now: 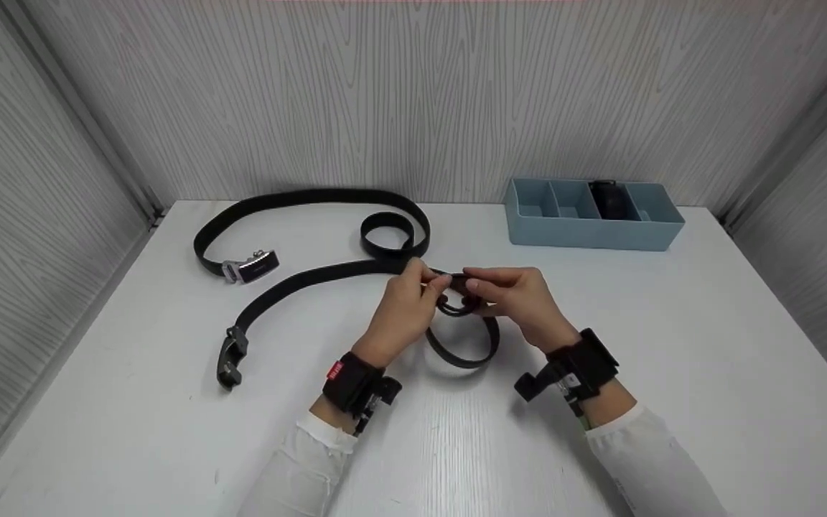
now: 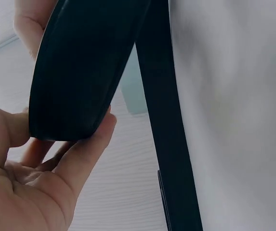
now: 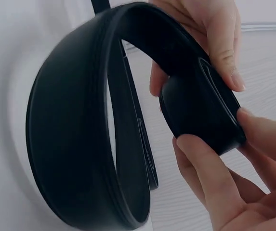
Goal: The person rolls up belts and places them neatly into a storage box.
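In the head view, grips a dark-buckled black belt [image 1: 316,276], lying partly on the desk [image 1: 442,445], in curled fingers of left hand [image 1: 405,300] and right hand [image 1: 522,293]; in the left wrist view, pinches its curving strap [image 2: 75,82]; in the right, holds its small coil [image 3: 198,115], apparently early in rolling, next needing to wind in the slack loop [image 3: 68,125].

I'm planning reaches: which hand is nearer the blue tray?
Right: the right hand is in front of the blue tray, by its left end; the left hand is farther left.
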Demonstrator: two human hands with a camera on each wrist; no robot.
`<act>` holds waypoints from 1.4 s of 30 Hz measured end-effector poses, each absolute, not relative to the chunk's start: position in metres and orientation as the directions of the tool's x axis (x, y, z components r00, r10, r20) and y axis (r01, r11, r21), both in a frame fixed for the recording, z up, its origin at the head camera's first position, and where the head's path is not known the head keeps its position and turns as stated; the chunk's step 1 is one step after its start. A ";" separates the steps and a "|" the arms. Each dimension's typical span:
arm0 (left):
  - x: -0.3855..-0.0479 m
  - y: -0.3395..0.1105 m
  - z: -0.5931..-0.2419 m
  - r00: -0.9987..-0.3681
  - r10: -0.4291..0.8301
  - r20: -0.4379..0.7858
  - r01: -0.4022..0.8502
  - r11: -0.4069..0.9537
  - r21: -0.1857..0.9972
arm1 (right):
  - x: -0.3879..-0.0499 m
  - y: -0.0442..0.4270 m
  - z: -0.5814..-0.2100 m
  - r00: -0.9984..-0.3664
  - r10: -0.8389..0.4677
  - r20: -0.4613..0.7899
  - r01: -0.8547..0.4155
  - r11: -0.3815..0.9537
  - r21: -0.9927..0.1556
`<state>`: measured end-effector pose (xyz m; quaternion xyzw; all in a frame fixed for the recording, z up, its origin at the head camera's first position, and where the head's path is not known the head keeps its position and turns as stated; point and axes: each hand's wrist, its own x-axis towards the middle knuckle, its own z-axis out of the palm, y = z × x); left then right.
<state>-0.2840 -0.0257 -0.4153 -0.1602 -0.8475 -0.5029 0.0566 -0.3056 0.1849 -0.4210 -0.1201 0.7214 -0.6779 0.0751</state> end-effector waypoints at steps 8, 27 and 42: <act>-0.284 -0.026 -0.415 -0.954 0.200 0.226 0.289 0.394 0.872 | -0.307 0.184 -0.426 -0.977 -0.206 0.050 -0.046 -0.024 -0.999; -0.284 -0.023 -0.417 -0.929 0.256 0.266 0.363 0.503 0.785 | -0.308 0.188 -0.424 -0.938 -0.347 0.008 -0.064 0.150 -0.987; -0.284 -0.025 -0.415 -0.956 0.190 0.222 0.285 0.433 0.855 | -0.309 0.186 -0.424 -0.963 -0.268 0.029 -0.039 0.033 -0.999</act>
